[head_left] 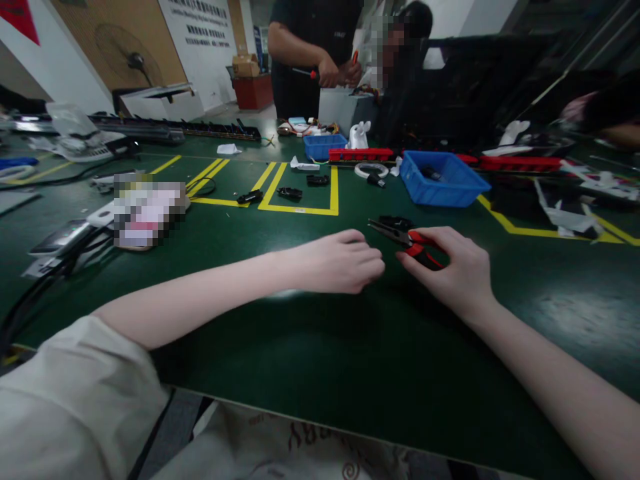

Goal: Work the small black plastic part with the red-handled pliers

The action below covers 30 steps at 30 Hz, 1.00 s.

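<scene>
My right hand [455, 270] is closed around the red-and-black handles of needle-nose pliers [415, 246], whose dark jaws point to the left. Just left of them, my left hand [345, 261] hovers low over the green table [320, 347] with its fingers curled in. Whatever those fingers may hold is hidden. Directly behind the pliers' jaws lies a small black part [397, 221]. Similar black parts [290, 193] rest farther back, in and beside a yellow-taped square [299, 211].
A blue bin [443, 190] with a dark item inside stands beyond my right hand, near a white cable coil [371, 171]. To the left lie a pixelated object [150, 217] and black cables [65, 260]. Across the table a co-worker [317, 50] holds a screwdriver.
</scene>
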Available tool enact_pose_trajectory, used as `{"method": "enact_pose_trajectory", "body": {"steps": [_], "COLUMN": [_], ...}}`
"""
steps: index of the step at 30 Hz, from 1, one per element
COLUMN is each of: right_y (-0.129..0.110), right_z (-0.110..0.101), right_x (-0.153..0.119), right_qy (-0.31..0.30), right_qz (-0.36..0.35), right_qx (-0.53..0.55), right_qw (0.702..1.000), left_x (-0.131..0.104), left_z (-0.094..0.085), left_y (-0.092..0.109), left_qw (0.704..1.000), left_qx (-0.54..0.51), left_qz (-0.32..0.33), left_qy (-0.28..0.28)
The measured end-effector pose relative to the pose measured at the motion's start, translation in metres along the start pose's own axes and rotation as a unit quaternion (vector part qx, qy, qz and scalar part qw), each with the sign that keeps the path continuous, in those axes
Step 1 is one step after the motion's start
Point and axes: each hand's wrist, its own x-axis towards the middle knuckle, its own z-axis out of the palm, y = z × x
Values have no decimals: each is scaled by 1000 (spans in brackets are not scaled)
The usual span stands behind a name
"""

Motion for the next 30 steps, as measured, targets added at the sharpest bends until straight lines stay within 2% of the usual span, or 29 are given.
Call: {"method": "enact_pose_trajectory", "body": {"steps": [3, 5, 8, 11, 14, 17, 19, 23, 27, 30], "right_y": [1, 2, 2, 4, 5, 3, -1, -9, -12, -14], "right_z": [0, 1, 3, 3, 1, -3, -5, -8, -8, -6], "right_x": [0, 1, 2, 2, 2, 3, 5, 9, 12, 13], "right_qy": [-6, -6, -4, -2, -10, -29, -48, -67, -30, -20], "right_qz": [0, -2, -15, -34, -71, -148, -198, -258, -340, -363], "right_qx": [0, -10, -27, -40, -45, -51, -68, -86, -94, -133], "right_qw": [1000, 1000, 1000, 999, 996, 987, 977, 960, 935, 922], "left_x": [-30, -44, -53, -55, -63, -78, -86, -91, -88, -88], "left_z": [-4, -3, 3, 12, 22, 32, 38, 44, 46, 46], "left_y": [-26, -35, -38, -37, -43, -53, -59, -62, -61, -62], "left_qw": [998, 998, 998, 1000, 999, 989, 980, 977, 983, 984], "left_qx": [-9, -7, -11, -15, -13, -8, -19, -45, -66, -84], "left_qz": [-58, -42, -12, 2, -16, -99, -151, -175, -158, -154], "left_qy": [-27, -49, -53, -23, 40, 111, 126, 111, 67, 30]}}
